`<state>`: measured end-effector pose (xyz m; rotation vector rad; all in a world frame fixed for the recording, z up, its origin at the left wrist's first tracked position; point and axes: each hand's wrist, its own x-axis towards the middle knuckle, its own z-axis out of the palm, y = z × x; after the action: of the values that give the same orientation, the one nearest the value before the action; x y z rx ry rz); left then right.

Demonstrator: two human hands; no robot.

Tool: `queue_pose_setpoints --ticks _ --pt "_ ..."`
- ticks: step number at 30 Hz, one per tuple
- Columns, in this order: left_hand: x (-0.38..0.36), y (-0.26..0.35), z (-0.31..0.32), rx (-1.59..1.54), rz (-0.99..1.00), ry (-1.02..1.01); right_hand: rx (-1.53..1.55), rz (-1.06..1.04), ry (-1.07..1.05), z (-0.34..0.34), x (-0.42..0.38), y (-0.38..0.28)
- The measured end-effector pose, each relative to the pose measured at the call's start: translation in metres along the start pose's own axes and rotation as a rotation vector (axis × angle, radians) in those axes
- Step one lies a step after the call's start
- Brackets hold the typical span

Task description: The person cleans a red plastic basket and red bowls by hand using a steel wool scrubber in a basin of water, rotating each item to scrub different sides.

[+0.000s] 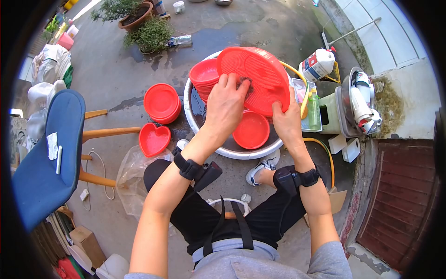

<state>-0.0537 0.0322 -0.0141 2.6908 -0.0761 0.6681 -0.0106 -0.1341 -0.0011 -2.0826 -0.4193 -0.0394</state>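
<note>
My right hand (289, 122) grips the lower right rim of a round red plastic basket (265, 76). It is tilted up above a large metal basin (188, 109), and its patterned face shows. With closed fingers, my left hand (226, 100) presses a dark scrubber (245, 85), perhaps steel wool, against that face. Most of the scrubber is hidden by the fingers. Inside the basin, a stack of red bowls (204, 73) leans at the left, and a single red bowl (251, 130) lies near the front.
Left of the basin are stacked red round bowls (160, 102) and a heart-shaped red dish (154, 139). A blue chair (51, 135) stands further left. On the right are a yellow hose (325, 151), a green bottle (314, 111) and a white jug (318, 64). Potted plants (148, 35) stand behind.
</note>
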Motion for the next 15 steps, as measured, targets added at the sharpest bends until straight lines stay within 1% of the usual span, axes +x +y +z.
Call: queue_pose_setpoints --ticks 1,3,5,7,8,10,11,12,13,15 --pt "-0.002 0.001 0.0 -0.001 -0.001 0.001 -0.021 -0.001 0.006 0.0 0.0 0.0" --pt "-0.007 0.002 0.0 -0.189 0.003 -0.135 -0.055 0.005 -0.003 0.001 0.0 0.002" --pt "-0.006 -0.001 -0.004 -0.19 -0.013 -0.131 -0.089 0.015 -0.008 0.002 0.003 0.007" --pt "-0.005 -0.01 -0.006 -0.128 -0.081 -0.046 -0.289 -0.108 0.076 0.005 0.005 0.019" --pt "-0.008 -0.019 -0.006 -0.094 -0.086 -0.034 -0.289 -0.106 0.074 0.006 0.006 0.029" --pt "-0.019 -0.032 -0.004 -0.095 -0.125 -0.064 -0.275 -0.028 -0.031 0.009 0.004 0.054" --pt "-0.025 -0.04 -0.002 -0.097 -0.157 -0.089 -0.272 -0.028 -0.032 0.012 0.002 0.063" --pt "-0.033 -0.046 0.0 -0.105 -0.178 -0.142 -0.251 0.073 -0.097 0.014 -0.001 0.072" --pt "-0.043 -0.052 0.003 -0.104 -0.18 -0.143 -0.231 0.174 -0.164 0.017 -0.004 0.082" --pt "-0.063 -0.063 0.011 -0.098 -0.243 -0.254 -0.255 0.217 -0.189 0.032 -0.011 0.105"
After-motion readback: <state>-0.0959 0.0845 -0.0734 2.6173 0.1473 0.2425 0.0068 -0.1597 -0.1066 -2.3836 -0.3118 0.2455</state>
